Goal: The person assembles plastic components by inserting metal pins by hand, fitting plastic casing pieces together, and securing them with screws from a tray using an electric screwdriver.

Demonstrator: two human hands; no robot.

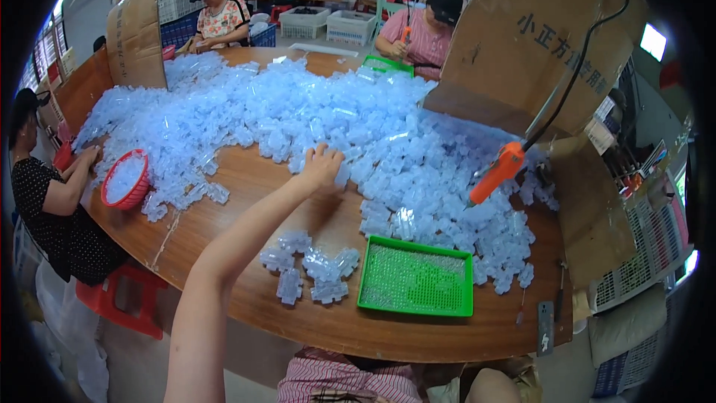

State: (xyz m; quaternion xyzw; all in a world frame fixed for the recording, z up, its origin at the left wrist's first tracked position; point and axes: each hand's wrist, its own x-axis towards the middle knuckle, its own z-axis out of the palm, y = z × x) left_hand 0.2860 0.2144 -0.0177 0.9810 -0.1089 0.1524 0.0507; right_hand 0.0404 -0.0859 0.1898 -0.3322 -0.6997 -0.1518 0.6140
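Observation:
My left hand reaches forward to the near edge of a large heap of clear plastic parts. Its fingers curl down around a clear plastic part, partly hidden by the hand. Closer to me, a small group of the same clear parts lies on the wooden table. Beside that group sits a green tray filled with many tiny metallic pieces, too small to make out. An orange electric screwdriver hangs over the heap on the right. My right hand does not show.
Tall cardboard sheets stand at the right. A red basket of small pieces is at the left, near a co-worker. Two more people sit across the table, by another green tray. A metal strip lies at the near right edge.

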